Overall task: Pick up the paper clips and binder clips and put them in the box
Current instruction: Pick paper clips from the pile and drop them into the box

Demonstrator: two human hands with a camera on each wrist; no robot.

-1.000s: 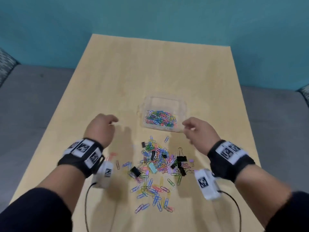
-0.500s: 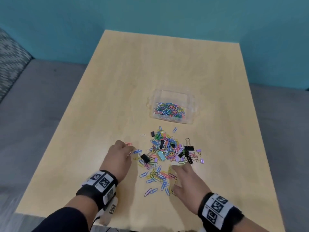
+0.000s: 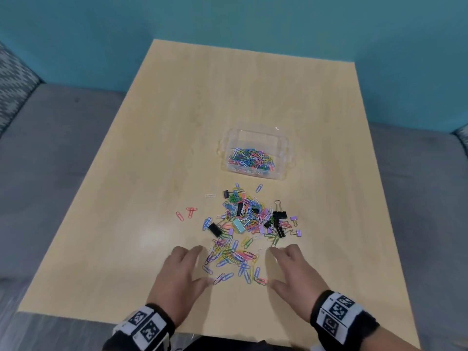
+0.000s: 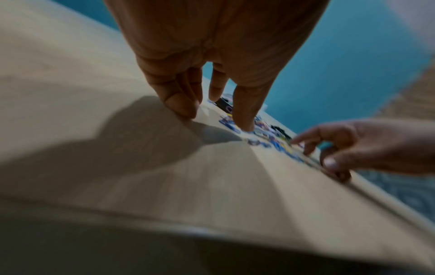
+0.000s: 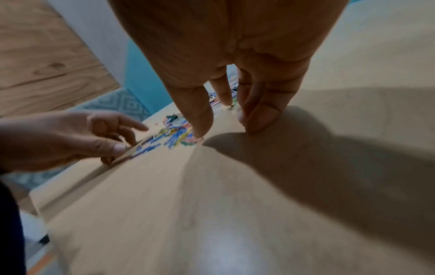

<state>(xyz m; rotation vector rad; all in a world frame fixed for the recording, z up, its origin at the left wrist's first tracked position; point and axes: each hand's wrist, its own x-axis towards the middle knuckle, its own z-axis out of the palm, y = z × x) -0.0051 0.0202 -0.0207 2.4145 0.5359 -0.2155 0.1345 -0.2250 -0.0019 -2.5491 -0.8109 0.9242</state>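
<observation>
Dozens of coloured paper clips (image 3: 234, 254) are lying scattered on the tabletop (image 3: 177, 148), mixed with black binder clips (image 3: 278, 215) and a few lilac and one mint one. Three red clips (image 3: 187, 212) are sitting apart to the left of the heap, and one white one just beyond them. Past the heap, toward the far edge, a clear box (image 3: 285, 150) is standing with a layer of paper clips already inside it; nothing is lying between the heap and the box. Grey cushions (image 3: 50, 148) are flanking the tabletop on both sides, with a teal wall (image 3: 228, 19) behind.

Both hands are resting at the near end of the heap, one on each side. On the left hand (image 3: 181, 272) the fingers are spreading loosely, the grip released and holding nothing; its fingertips (image 4: 244, 124) are touching the tabletop at the edge of the clips. The right hand (image 3: 295, 269) is mirroring it, grip likewise released, thumb and fingertips (image 5: 200, 130) pressing down beside the nearest clips. Both wrist views are blurring, so which single clips the fingertips are touching cannot be told.
</observation>
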